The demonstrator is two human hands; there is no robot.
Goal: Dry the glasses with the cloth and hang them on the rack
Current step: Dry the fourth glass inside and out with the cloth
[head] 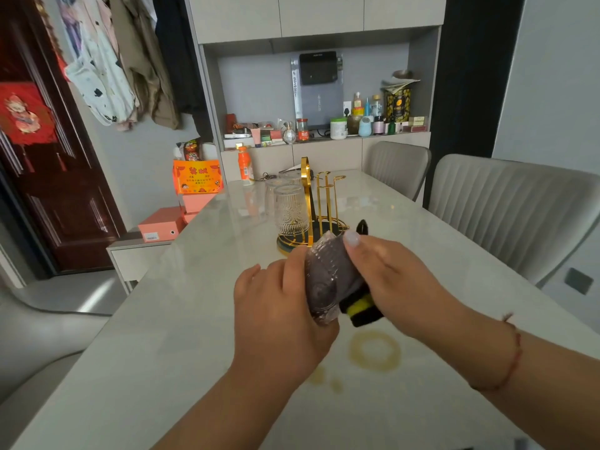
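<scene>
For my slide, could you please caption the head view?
Both hands dry a glass with a cloth.

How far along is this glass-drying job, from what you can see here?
Well under way. Done: at least one glass already hangs upside down on the gold rack, with others blurred behind it. In hand: the left hand grips another glass while the right hand works the dark cloth inside it. Left: hang it on a free peg.

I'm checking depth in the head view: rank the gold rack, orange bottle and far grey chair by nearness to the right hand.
From the right hand:
1. Gold rack, just beyond it.
2. Orange bottle, far left table edge.
3. Far grey chair, behind the table.
</scene>
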